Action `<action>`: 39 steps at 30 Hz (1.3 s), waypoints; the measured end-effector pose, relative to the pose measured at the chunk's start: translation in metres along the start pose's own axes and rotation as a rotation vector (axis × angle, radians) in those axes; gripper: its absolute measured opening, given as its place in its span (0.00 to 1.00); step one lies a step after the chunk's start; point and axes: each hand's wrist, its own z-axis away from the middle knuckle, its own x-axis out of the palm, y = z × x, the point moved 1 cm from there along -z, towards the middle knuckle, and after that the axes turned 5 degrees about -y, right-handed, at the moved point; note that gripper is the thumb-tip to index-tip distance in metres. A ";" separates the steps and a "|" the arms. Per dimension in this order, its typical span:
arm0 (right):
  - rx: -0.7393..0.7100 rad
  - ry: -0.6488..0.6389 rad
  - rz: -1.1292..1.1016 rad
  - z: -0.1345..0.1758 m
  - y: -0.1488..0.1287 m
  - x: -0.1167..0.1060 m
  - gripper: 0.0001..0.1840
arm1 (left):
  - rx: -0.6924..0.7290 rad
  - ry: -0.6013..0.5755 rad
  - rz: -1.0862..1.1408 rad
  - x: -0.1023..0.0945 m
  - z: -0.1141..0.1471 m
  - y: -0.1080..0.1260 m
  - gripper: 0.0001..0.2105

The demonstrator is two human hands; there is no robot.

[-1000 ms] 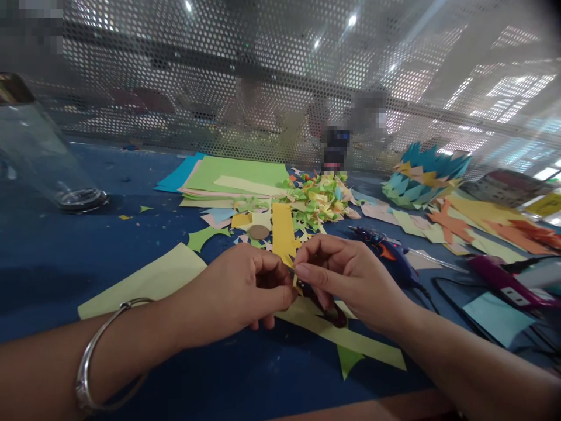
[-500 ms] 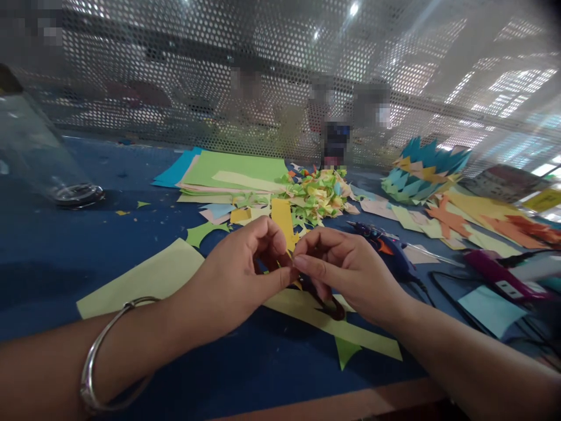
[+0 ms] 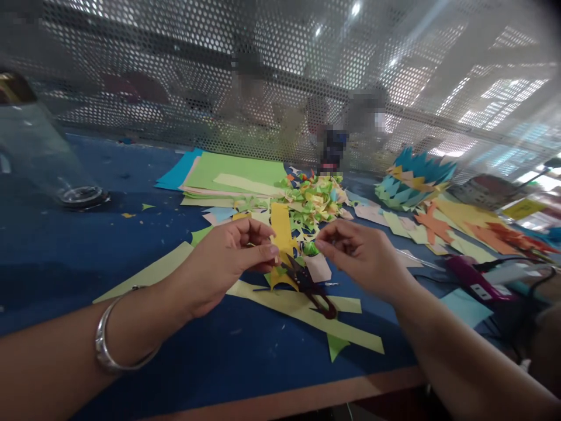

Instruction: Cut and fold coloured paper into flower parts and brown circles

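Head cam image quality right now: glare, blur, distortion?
Head view: bright spots glare against the perforated screen; head view: the clear jar leans at the left edge, probably wide-angle stretch; head view: mosaic patches hide detail at the back; head view: the pale scrap in the left hand is too soft to make out.

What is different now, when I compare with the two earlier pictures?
The left hand moved left and the right hand right, apart from each other, so more of the scissors shows. The left hand seems to pinch a small pale scrap. The glue gun, earlier beside the right hand, no longer shows; hidden or taken, I cannot tell. The bottle, green sheets and crown stayed put.
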 end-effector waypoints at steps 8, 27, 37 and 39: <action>0.059 -0.160 0.436 0.003 -0.005 -0.021 0.06 | 0.050 0.081 0.103 -0.012 -0.007 0.017 0.09; -0.056 -0.498 0.525 0.024 0.009 -0.013 0.11 | -0.078 0.055 0.038 -0.028 -0.002 0.020 0.06; 0.043 -0.467 0.404 0.033 -0.002 -0.046 0.04 | -0.075 0.058 0.043 -0.036 -0.003 0.015 0.07; 0.050 -0.415 0.369 0.036 -0.005 -0.052 0.04 | -0.091 0.055 0.058 -0.033 -0.002 0.014 0.07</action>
